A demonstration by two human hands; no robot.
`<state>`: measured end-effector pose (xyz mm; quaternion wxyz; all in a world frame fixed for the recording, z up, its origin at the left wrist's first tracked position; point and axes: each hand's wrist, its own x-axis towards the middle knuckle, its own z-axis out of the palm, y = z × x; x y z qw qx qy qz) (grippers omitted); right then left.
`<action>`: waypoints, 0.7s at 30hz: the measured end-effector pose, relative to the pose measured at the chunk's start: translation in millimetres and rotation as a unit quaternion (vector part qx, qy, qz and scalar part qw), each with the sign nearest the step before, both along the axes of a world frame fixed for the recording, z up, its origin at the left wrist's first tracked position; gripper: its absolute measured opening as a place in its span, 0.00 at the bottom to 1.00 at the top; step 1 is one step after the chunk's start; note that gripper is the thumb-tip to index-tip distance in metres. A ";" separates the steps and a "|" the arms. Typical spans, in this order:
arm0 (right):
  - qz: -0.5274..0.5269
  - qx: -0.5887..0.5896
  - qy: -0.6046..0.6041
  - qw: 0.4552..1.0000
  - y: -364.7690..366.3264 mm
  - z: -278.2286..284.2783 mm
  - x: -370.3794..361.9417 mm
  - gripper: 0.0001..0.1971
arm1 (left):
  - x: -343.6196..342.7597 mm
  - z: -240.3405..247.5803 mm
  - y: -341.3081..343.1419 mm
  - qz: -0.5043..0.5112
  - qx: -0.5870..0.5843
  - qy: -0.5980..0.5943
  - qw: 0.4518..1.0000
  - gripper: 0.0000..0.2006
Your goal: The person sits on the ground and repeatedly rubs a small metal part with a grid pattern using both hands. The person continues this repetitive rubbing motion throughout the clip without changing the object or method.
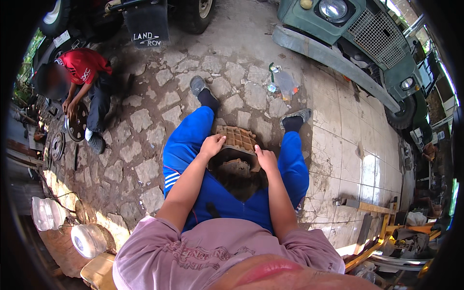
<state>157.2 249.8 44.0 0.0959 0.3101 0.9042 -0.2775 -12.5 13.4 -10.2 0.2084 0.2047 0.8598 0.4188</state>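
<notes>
Between my spread legs stands a brown, ribbed metal housing (238,137), rusty or dirty, with a dark hollow facing me. My left hand (212,146) grips its left rim, thumb and fingertips closed on the edge. On the opposite side my right hand (266,158) holds the right rim in the same way, thumb on top. Inside the hollow a rough brown piece (236,167) shows in part; the shadow below it hides the rest.
At the left a person in a red shirt (86,66) crouches over a round metal disc (77,123). A green vehicle's bumper (328,58) juts in at upper right. Plastic litter (284,83) lies on the paving ahead. Large clear bottles (89,240) stand lower left, yellow metal bars (369,253) lower right.
</notes>
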 end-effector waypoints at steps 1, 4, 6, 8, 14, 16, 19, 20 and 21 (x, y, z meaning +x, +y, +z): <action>0.003 -0.002 0.009 1.000 0.8 -2.0 3.1 0.35 | 2.8 2.4 3.2 -0.006 0.018 0.001 1.000 0.23; -0.006 -0.021 0.109 0.994 3.9 -38.9 19.4 0.35 | 1.8 3.1 6.9 -0.014 0.036 -0.009 0.999 0.22; -0.018 -0.052 0.035 0.998 11.9 -22.5 9.0 0.34 | 3.1 0.4 2.0 0.003 0.034 -0.012 0.999 0.22; -0.014 -0.027 0.029 0.999 7.4 -11.7 7.4 0.34 | 4.2 -4.6 1.7 0.007 0.024 -0.014 1.000 0.21; -0.030 -0.009 0.039 0.999 -0.8 -4.8 10.9 0.35 | 5.2 -3.5 5.4 0.006 -0.019 0.006 1.000 0.22; -0.025 0.025 0.050 0.998 2.9 -23.3 11.6 0.36 | 3.0 3.3 11.4 0.006 -0.045 0.000 0.999 0.23; -0.009 0.038 0.025 0.999 5.7 -29.9 15.2 0.36 | 6.2 8.4 11.1 0.008 -0.066 0.005 0.998 0.23; -0.013 0.026 0.036 0.999 7.0 -20.6 12.6 0.36 | 8.1 12.6 10.6 0.016 -0.070 0.006 0.997 0.23; -0.016 0.014 0.048 0.999 7.1 -11.6 10.4 0.36 | 7.7 17.2 10.7 0.024 -0.074 0.006 0.997 0.23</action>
